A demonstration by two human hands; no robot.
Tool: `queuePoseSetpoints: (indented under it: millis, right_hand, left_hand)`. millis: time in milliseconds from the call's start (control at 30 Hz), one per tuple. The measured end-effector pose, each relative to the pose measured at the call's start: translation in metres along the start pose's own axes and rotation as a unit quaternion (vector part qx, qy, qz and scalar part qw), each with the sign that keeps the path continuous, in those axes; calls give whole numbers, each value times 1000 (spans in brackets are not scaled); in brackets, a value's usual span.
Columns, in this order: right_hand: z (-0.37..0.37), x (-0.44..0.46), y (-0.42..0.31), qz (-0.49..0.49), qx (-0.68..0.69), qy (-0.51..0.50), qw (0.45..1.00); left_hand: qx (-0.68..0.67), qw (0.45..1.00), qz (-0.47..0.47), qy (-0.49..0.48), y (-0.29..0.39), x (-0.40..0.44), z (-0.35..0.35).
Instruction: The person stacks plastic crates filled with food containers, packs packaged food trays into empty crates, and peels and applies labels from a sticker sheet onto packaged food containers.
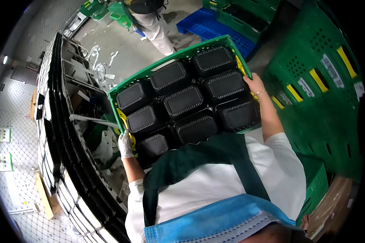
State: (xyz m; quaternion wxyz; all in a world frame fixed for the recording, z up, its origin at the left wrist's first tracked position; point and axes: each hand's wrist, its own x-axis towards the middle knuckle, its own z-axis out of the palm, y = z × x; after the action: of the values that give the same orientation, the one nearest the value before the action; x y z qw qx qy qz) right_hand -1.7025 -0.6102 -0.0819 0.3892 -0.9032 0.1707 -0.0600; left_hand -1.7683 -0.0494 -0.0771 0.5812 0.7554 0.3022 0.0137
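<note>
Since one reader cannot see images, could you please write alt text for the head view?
A green crate of nine black containers is held at its sides by a gloved left grip and a bare right grip. Stacked green crates stand at right; another person is beyond.

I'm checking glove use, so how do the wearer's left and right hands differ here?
The left hand wears a white glove; the right hand is bare. A thin band circles the right hand's wrist, while none shows at the left hand's. The right hand sits higher in the picture than the left hand. Both hold the green crate, at opposite ends.
</note>
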Motion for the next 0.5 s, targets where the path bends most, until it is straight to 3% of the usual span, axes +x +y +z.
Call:
queuePoseSetpoints:
  millis: [100,233,367,433,467,500]
  right_hand:
    - [18,65,0,16,-7,7,1000]
    - [-4,175,-20,33,-6,11,999]
    - [-20,238,-7,75,17,59,995]
    - [-31,273,-9,80,18,82,993]
    - [-34,294,-2,83,46,100,990]
    - [-41,316,4,88,75,117,986]
  left_hand:
    - [39,999,26,28,37,42,34]
    - [3,999,-40,34,110,117,104]
    - [43,999,2,8,163,163,174]
    - [106,994,-20,-6,188,201,213]
    - [44,998,-20,-38,189,235,238]
    - [63,994,60,-60,205,259,268]
